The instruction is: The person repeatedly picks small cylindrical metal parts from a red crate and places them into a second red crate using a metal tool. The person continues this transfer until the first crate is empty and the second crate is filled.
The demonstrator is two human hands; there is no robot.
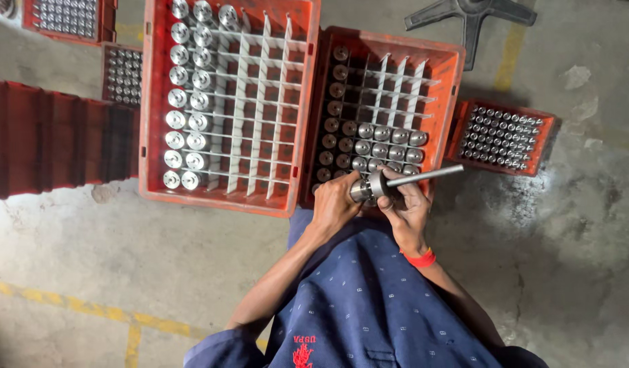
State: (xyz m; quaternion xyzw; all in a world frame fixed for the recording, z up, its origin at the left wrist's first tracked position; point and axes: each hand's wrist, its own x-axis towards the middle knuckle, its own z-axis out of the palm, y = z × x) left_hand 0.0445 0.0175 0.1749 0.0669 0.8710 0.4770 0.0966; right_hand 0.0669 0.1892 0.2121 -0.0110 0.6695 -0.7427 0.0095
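Observation:
My left hand [333, 203] grips a short metal cylinder [360, 190] by its end. My right hand [407, 206] holds a metal gauge tool [410, 180] with a round head and a long thin rod that points right; its head meets the cylinder. Both hands hover over the near edge of an orange divided crate [452, 73] half filled with similar metal cylinders. A red band circles my right wrist.
A larger orange crate [303, 82] with white dividers holds shiny cylinders in its left columns. A small orange tray [505, 138] of small metal parts lies at right; two more trays sit top left. Dark red crates stand at left. A black star-shaped base lies top right.

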